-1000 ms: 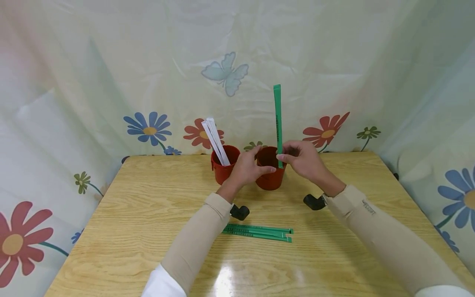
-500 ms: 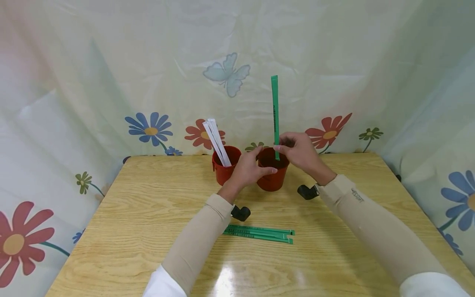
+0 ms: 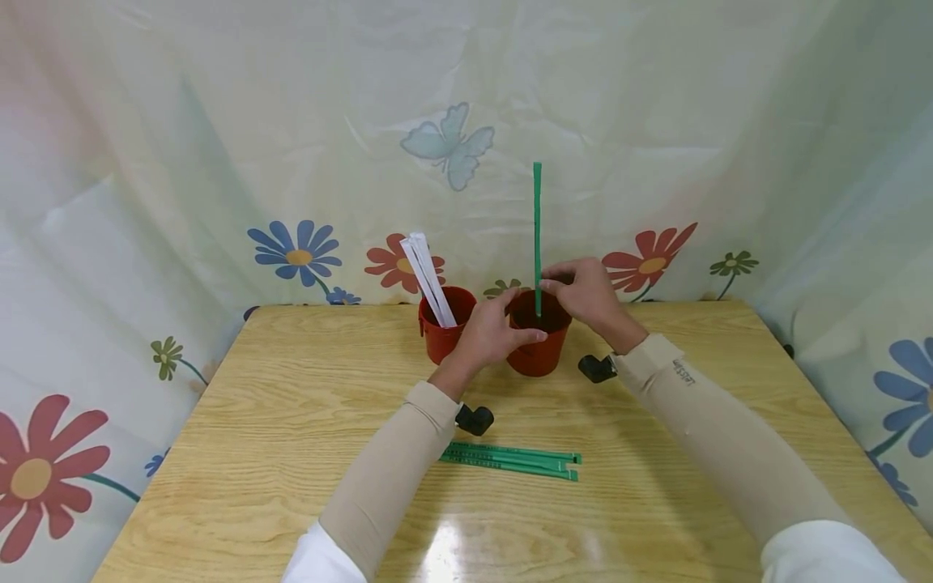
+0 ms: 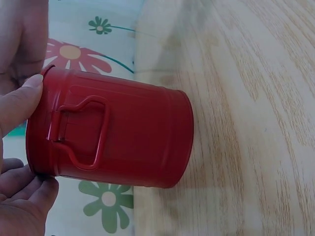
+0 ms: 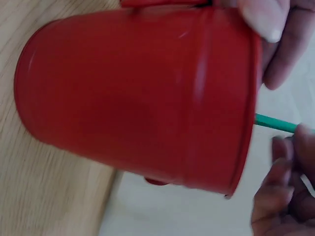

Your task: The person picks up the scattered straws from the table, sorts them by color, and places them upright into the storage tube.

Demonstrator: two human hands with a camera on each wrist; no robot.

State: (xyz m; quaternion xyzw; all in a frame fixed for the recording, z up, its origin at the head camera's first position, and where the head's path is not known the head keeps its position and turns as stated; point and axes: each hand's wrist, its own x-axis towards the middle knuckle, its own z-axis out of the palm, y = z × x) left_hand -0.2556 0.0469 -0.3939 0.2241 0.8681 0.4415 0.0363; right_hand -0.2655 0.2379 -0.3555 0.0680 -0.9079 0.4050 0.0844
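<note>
My right hand (image 3: pixel 586 293) pinches a slim green stick packet (image 3: pixel 537 219) near its lower end. The packet stands upright and edge-on, its bottom inside the mouth of the right-hand red bucket (image 3: pixel 539 360). The right wrist view also has this green packet (image 5: pixel 275 123) at the rim, the fingers beside it. My left hand (image 3: pixel 487 330) holds that bucket at its rim, thumb on the near side and fingers on the far left. In the left wrist view the bucket (image 4: pixel 140 132) shows a wire handle folded against its wall. The packet's lowest part is hidden from the wrist cameras.
A second red bucket (image 3: pixel 440 344), just left, holds several white paper-wrapped sticks (image 3: pixel 428 279) leaning left. Several green packets (image 3: pixel 510 460) lie on the wooden table (image 3: pixel 291 453) nearer me, partly behind my left forearm. A flowered curtain (image 3: pixel 619 121) hangs behind the table.
My right hand has moved left and up, then the packet has come down into the bucket's mouth and turned edge-on. The left hand stays at the rim.
</note>
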